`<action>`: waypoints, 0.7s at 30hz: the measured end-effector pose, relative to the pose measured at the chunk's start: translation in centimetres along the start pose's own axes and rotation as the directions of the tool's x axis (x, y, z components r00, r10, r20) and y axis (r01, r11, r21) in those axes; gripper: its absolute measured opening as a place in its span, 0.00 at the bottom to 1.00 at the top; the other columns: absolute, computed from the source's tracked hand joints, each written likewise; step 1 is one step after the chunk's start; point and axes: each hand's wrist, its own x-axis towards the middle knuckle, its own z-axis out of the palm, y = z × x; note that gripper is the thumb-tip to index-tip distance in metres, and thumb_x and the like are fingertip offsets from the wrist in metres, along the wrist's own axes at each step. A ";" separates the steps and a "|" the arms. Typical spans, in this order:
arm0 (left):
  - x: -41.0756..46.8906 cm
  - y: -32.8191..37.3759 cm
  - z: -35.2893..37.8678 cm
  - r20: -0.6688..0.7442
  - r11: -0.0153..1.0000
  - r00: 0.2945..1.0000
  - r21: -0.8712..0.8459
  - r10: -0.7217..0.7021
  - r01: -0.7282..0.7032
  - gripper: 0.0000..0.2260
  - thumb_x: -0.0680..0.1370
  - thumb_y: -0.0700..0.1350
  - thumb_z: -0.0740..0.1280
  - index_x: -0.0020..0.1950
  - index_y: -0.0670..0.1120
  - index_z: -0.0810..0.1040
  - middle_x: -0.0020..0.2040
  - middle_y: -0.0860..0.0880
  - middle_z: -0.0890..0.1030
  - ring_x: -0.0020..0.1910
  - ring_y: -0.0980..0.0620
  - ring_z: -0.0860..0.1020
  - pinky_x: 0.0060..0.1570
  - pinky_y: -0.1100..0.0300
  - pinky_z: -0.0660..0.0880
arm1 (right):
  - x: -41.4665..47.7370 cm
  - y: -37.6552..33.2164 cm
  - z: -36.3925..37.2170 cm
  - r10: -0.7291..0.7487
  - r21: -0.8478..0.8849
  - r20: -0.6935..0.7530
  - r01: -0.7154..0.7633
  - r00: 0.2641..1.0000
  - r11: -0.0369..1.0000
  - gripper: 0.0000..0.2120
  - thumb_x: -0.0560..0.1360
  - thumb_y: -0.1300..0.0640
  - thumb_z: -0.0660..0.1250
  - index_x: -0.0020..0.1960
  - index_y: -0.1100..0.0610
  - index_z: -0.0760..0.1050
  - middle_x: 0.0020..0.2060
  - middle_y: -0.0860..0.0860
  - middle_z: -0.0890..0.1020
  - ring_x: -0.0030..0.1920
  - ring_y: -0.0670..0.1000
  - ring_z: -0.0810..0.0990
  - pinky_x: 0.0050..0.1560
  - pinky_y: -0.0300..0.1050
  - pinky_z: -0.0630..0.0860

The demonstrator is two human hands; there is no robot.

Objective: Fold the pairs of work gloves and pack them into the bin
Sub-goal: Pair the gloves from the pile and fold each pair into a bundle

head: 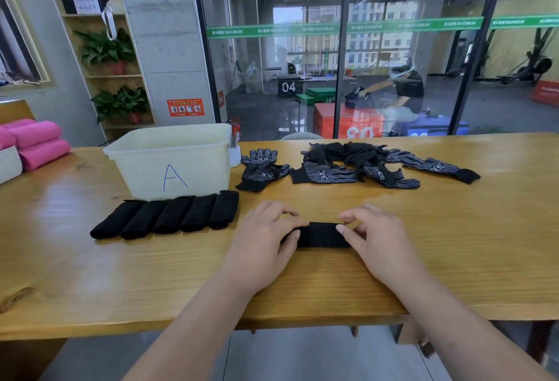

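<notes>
Left hand (266,241): nearest my view, with its partner; fingers curled over the left end of the current bundle, thumb at its near edge.
Right hand (375,238): fingers curled, tips pinching the right end of the same bundle.
Current bundle (320,234): black gloves folded into a short bar, lying on the table (453,229) at the near middle, between both hands.
Finished row (169,214): I count five folded bundles, side by side and touching, just in front of the bin; none of them packed.
Bin (145,168): pale plastic, marked A, behind the row; I cannot see its floor, so its contents are unknown to me.
Flat pair (261,168): two dotted gloves overlapping, just right of the bin, unfolded.
Loose heap (363,162): several gloves tangled, further right; count unclear.
Progress: I judge folding past halfway, with a sixth bundle being closed. Flat pair and heap remain. Packing is not yet begun, as far as I can see.
</notes>
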 end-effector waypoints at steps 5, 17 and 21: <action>-0.1 0.3 0.5 0.140 0.999 0.989 0.028 0.037 -0.041 0.19 0.84 0.58 0.62 0.72 0.55 0.80 0.66 0.61 0.76 0.65 0.58 0.72 0.65 0.58 0.71 | 0.2 0.0 0.1 -0.025 -0.015 0.043 0.026 0.999 1.000 0.07 0.79 0.57 0.75 0.55 0.48 0.86 0.46 0.36 0.80 0.45 0.39 0.82 0.51 0.26 0.72; 0.0 0.2 0.7 0.230 0.997 0.973 0.083 -0.027 0.008 0.25 0.85 0.61 0.58 0.81 0.53 0.70 0.76 0.58 0.68 0.72 0.56 0.68 0.71 0.56 0.69 | 0.0 -0.4 0.2 -0.135 -0.078 0.192 0.152 0.972 0.985 0.14 0.82 0.52 0.69 0.67 0.44 0.83 0.65 0.37 0.81 0.65 0.41 0.79 0.70 0.43 0.73; 0.0 0.3 0.6 0.187 0.996 0.980 0.073 -0.072 0.059 0.25 0.86 0.62 0.56 0.80 0.54 0.71 0.78 0.58 0.69 0.75 0.56 0.67 0.77 0.58 0.61 | -0.3 -0.6 0.0 -0.151 -0.052 0.200 0.164 0.968 0.985 0.12 0.82 0.43 0.68 0.63 0.40 0.83 0.58 0.32 0.78 0.58 0.39 0.77 0.61 0.43 0.76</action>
